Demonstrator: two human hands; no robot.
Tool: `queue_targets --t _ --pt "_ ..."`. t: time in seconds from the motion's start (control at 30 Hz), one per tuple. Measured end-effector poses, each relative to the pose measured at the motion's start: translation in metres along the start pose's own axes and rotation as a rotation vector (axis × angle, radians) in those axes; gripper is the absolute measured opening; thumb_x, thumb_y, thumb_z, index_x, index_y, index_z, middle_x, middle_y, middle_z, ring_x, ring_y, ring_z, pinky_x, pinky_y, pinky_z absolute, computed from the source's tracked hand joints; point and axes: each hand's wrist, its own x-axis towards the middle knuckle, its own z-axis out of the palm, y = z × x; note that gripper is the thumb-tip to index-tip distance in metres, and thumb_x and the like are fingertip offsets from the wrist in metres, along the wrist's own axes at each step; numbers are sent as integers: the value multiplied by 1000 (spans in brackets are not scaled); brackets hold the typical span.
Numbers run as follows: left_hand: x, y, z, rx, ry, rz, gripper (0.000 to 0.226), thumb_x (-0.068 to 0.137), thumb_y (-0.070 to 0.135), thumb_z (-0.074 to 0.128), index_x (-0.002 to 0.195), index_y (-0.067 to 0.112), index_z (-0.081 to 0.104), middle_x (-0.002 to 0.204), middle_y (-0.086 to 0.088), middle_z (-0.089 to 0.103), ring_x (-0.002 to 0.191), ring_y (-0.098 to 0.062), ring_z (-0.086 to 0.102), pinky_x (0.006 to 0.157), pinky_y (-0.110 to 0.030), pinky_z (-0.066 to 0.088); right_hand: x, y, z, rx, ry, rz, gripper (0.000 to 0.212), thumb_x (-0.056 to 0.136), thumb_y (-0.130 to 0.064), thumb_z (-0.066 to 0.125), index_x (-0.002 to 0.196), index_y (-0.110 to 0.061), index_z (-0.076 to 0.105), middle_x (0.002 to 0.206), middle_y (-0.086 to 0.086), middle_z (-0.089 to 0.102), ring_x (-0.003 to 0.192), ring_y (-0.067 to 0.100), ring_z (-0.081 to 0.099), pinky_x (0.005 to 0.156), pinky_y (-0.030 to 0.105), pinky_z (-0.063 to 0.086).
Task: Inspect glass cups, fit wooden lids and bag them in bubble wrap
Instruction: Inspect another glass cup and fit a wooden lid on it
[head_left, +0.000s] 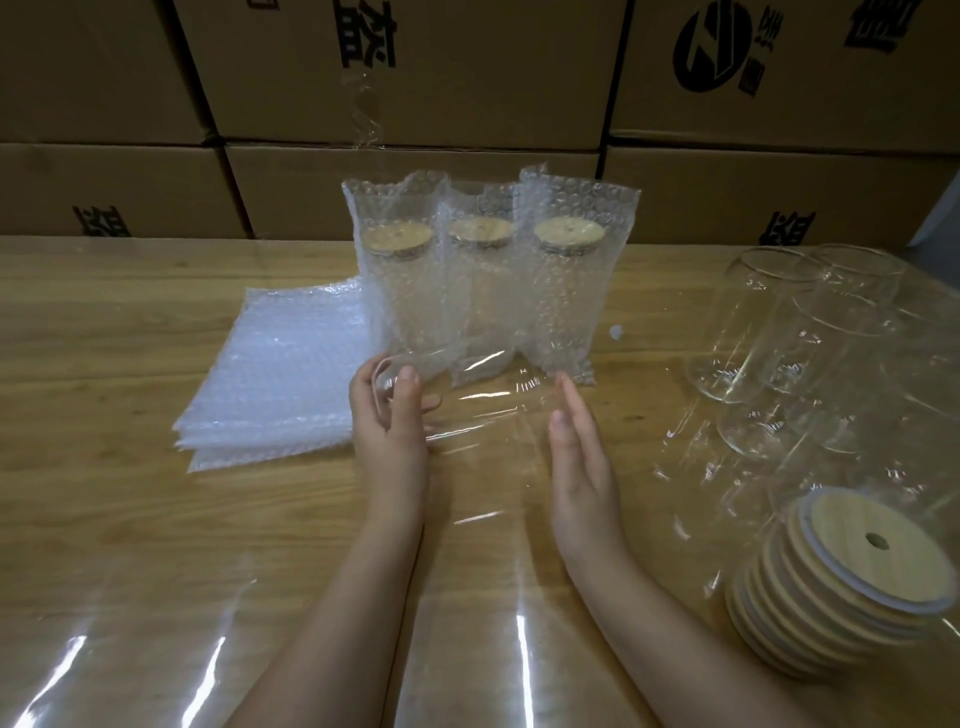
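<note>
Cup (483, 410) is held sideways btwn both hands, above the table (104, 493) and just in front of the bagged cups (483, 280). Mouth points to the person's left, base to the right. Left hand (387, 421) grips the mouth end: thumb on the near side of the rim, fingers curled round the far side, seen thru the glass. Right hand (582, 457) is flat at the base end, fingers straight and pressed together. Can't tell if the palm actually touches the glass, which is too clear there.

Bagged cups: 3 upright in a row at mid-table, touching side by side. Each sits in a bubble sleeve w/ a wooden lid on, and the sleeve's open end stands up above the lid. A small white scrap (615, 332) lies on the table just right of them.

To their left is a flat stack of bags (280, 374), its right edge just beside the leftmost bagged cup.

On the right stands a cluster of bare cups (789, 332), mouths up and close together. Nearer the person is a leaning stack of lids (852, 587) — the top one shows a round hole and a pale ring at its edge.

Clear film (130, 649) covers the table, w/ glare streaks on the near part. Boxes (467, 78) w/ black print are stacked along the far side.
</note>
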Motion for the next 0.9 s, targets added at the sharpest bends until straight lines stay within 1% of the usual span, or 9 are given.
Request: queue_targets --t 0.1,0.2,0.3,0.37,0.53,0.63,0.73,0.83,0.9 --pt "-1 0 -1 33 -9 5 38 69 59 55 104 44 55 106 -1 65 94 -28 67 76 -41 53 0 -3 1 -47 3 -101 39 94 -46 39 133 -43 38 148 -20 36 135 -13 28 103 2 22" --pt "0 1 -1 19 -25 -18 42 67 57 57 104 37 59 94 2 66 71 -19 69 59 -29 51 0 -4 1 -62 25 -163 38 97 -31 36 135 -37 38 151 -13 35 139 -7 27 107 7 22" --pt "-1 0 -1 2 -55 -27 50 68 54 57 109 26 61 88 3 69 68 -24 68 61 -36 49 0 -4 0 -38 46 -172 37 97 -28 37 132 -38 41 151 -11 36 139 -4 28 110 13 24" --pt "-2 1 -1 14 -79 -17 46 67 55 56 105 29 62 85 4 70 66 -24 69 55 -30 46 0 -4 0 -16 59 -162 35 97 -29 38 130 -40 42 151 -12 36 139 -3 30 111 18 27" --pt "-4 3 -1 -6 -187 -21 46 65 51 57 103 26 63 85 -2 69 59 -19 68 44 -24 40 2 -6 -2 69 126 -96 29 94 -38 40 120 -35 52 134 -18 53 126 -6 44 97 7 33" --pt "-4 5 -2 -44 -212 -11 47 65 50 56 102 23 63 84 -8 69 53 -14 64 42 -20 37 3 -7 -2 158 111 -13 40 82 -57 42 114 -35 55 120 -11 62 115 5 56 97 28 44" --pt "-3 7 -3 -91 -177 -35 49 65 53 55 102 23 65 98 -22 66 58 -18 58 43 -21 38 4 -9 -1 225 34 52 48 75 -64 45 118 -44 51 111 -13 64 112 19 61 95 44 51" --pt "-4 7 -2 -100 -155 -26 48 67 53 54 103 22 63 87 -9 69 53 -14 57 40 -21 38 5 -9 0 206 8 71 60 73 -67 46 128 -45 42 123 -12 59 118 19 59 98 45 49" --pt "-5 7 -2 -104 -132 -8 36 76 45 53 104 24 61 84 -3 69 55 -16 63 39 -19 39 6 -7 1 214 0 98 76 71 -67 45 140 -35 36 128 -15 56 115 10 61 99 37 49"
